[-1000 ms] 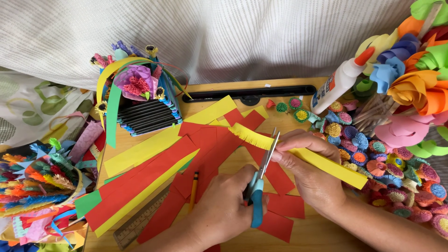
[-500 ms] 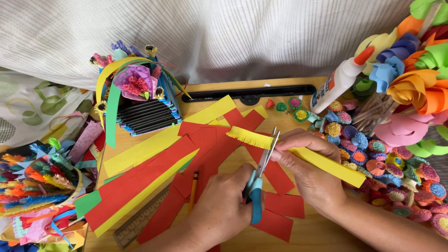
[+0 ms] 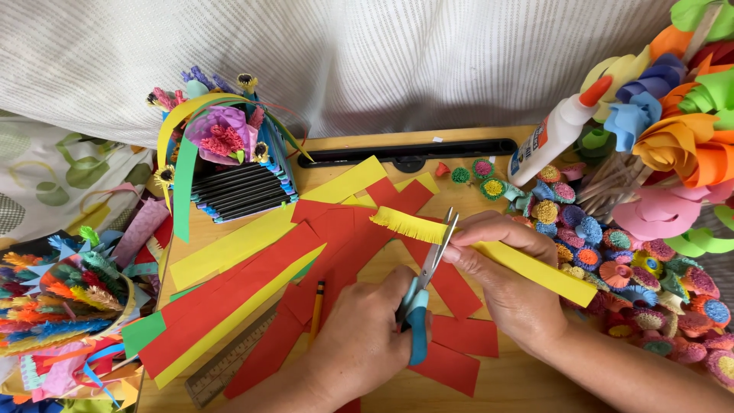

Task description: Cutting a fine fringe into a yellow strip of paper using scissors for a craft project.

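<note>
At the far left edge we saw a round basket of fringed and spiky paper pieces in many colours [image 3: 57,306], with loose ribbons of paper spilling around it. Just right of it stood a small dark stack of black rolled paper tubes topped with purple and pink paper flowers [image 3: 229,164], a green paper band hanging over its side. Across the wooden desk [image 3: 505,386] lay a fan of long red, yellow and green paper strips [image 3: 252,268], with a yellow pencil [image 3: 316,306] and a wooden ruler [image 3: 225,369] partly tucked beneath them.

Near the middle, our left hand [image 3: 359,340] was closed around the blue handles of the small metal scissors [image 3: 424,287], whose blades were parted and set against the long yellow paper strip [image 3: 497,256]. That strip was lifted above the red sheets, its left end already cut into a fine fringe. Our right hand [image 3: 508,279] pinched the strip just beside the blades, fingers curled over it, while the uncut end ran out rightward.

Behind the hands a long black bar [image 3: 405,153] lay along the desk's back edge. Further right a white glue bottle with an orange cap [image 3: 554,134] leaned among small rolled paper flowers in many colours [image 3: 604,248], and large curled paper blooms in orange, pink, blue and green [image 3: 673,145] filled the right side.
</note>
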